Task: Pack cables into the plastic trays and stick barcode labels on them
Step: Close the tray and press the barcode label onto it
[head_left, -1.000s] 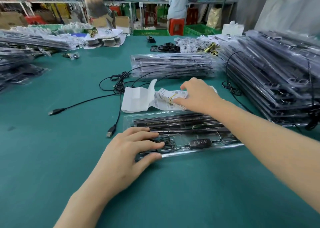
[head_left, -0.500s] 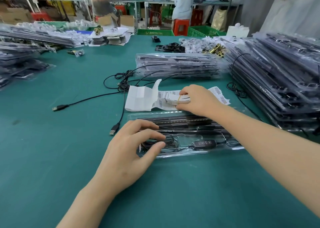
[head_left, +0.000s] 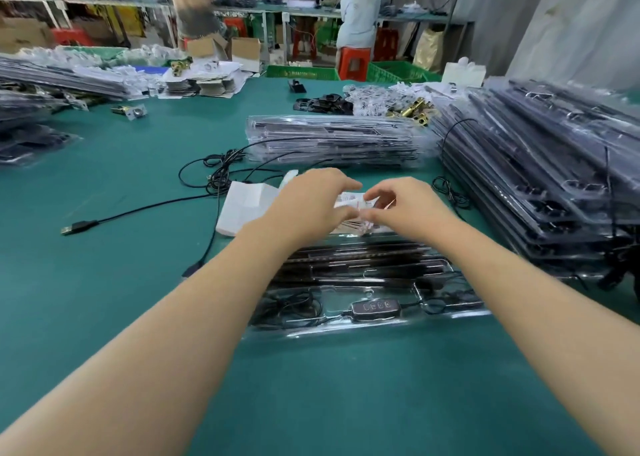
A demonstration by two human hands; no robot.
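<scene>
— White strip of barcode labels (head_left: 349, 199) is what we have between both hands. Our left hand (head_left: 311, 206) grips it from above, and our right hand (head_left: 408, 209) pinches its right end between thumb and forefinger. Blur hides whether a label has lifted yet.

— So we judge the packing of this one done?

— It looks so. The clear plastic tray (head_left: 363, 327) lies just nearer than our hands, partly under the wrists. The coiled black cable (head_left: 294, 306) and black inline controller (head_left: 375, 306) sit in its front pocket. Labelling is the step in hand.

— Next, then, we peel one label free, draw it back toward us and press it flat on the tray's clear top, without a crease.

— Room is tight. Beyond our fingertips stands a low stack of filled clear trays (head_left: 332, 140). Right of the right hand, a tall heap of packed trays (head_left: 536, 185) comes close to our tray's end.

— And left of the left hand?

— Crumpled white backing paper (head_left: 242, 206) lies beside the strip, then a loose black USB lead (head_left: 138, 213) on the teal table top (head_left: 104, 317). Open room lies nearer than the tray, toward us.
</scene>
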